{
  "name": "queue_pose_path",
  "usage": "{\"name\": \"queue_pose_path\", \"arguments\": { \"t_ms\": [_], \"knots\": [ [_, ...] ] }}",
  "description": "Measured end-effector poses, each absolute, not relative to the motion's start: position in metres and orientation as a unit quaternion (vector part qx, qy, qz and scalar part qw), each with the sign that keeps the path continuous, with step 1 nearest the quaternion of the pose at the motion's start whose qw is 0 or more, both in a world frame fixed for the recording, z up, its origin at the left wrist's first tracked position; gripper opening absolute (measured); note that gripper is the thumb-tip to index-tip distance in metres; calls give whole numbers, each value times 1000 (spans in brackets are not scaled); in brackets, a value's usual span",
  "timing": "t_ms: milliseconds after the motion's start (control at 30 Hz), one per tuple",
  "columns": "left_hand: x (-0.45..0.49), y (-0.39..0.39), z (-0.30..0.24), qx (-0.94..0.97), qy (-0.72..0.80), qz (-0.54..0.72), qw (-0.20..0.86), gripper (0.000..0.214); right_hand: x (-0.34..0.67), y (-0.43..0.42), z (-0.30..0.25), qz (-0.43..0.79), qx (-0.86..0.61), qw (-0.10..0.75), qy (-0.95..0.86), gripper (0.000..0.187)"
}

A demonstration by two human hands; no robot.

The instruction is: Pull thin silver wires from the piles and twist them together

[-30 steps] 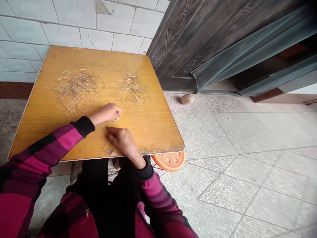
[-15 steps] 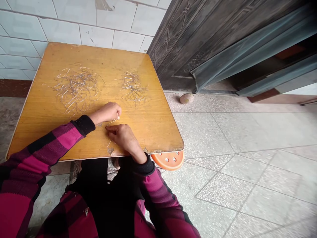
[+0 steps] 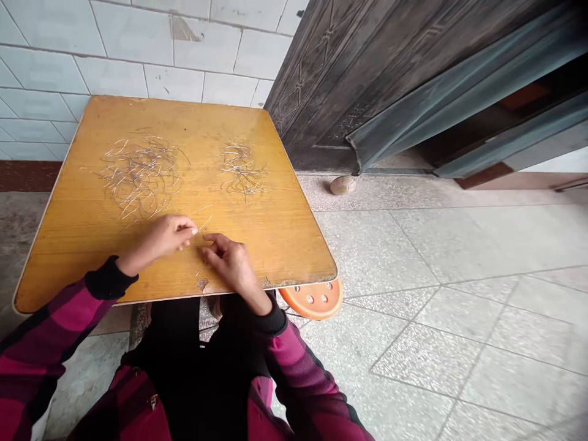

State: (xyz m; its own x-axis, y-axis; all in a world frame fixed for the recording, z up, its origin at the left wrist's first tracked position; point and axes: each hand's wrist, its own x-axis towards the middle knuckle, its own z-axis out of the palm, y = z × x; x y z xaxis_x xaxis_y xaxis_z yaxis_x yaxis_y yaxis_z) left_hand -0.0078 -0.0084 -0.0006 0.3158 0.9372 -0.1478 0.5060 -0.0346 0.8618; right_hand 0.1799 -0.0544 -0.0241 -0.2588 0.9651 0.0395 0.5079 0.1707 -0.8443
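My left hand rests on the wooden table, fingertips pinched on a thin silver wire piece that points up and right. My right hand lies just right of it near the table's front edge. Its fingers are loosely bent and apart, and nothing shows between them. A large tangle of silver wire pieces lies beyond my left hand. A smaller bundle of wire pieces lies at the middle back. Both my sleeves are magenta and black.
An orange plastic stool pokes out under the table's front right corner. A small round ball lies on the tiled floor by the dark metal door. White wall tiles back the table.
My left hand has drawn back to the left with the wire pinched in it. My right hand has let go of the wire and its fingers have loosened. The camera has tilted slightly.
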Motion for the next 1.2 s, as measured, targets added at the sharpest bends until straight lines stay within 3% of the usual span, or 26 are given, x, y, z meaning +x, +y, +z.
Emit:
{"name": "queue_pose_path", "arguments": {
  "t_ms": [267,467,633,767,967,1200],
  "knots": [
    [2,-20,-6,453,456,351,681,23,174,-60,-29,434,-479,390,-656,23],
    [0,-17,-11,368,429,368,738,23,167,-57,-38,518,-460,449,-564,20],
    [1,-16,-12,389,412,363,739,26,168,-55,-39,546,-456,422,-562,20],
    [1,-17,-10,417,408,360,728,27,180,-53,-32,409,-447,384,-696,14],
    [1,-18,-10,430,407,359,722,21,202,-41,-15,155,-403,259,-864,23],
    [0,-19,-10,433,422,375,702,19,221,-24,-4,7,-331,152,-931,28]
  ]
}}
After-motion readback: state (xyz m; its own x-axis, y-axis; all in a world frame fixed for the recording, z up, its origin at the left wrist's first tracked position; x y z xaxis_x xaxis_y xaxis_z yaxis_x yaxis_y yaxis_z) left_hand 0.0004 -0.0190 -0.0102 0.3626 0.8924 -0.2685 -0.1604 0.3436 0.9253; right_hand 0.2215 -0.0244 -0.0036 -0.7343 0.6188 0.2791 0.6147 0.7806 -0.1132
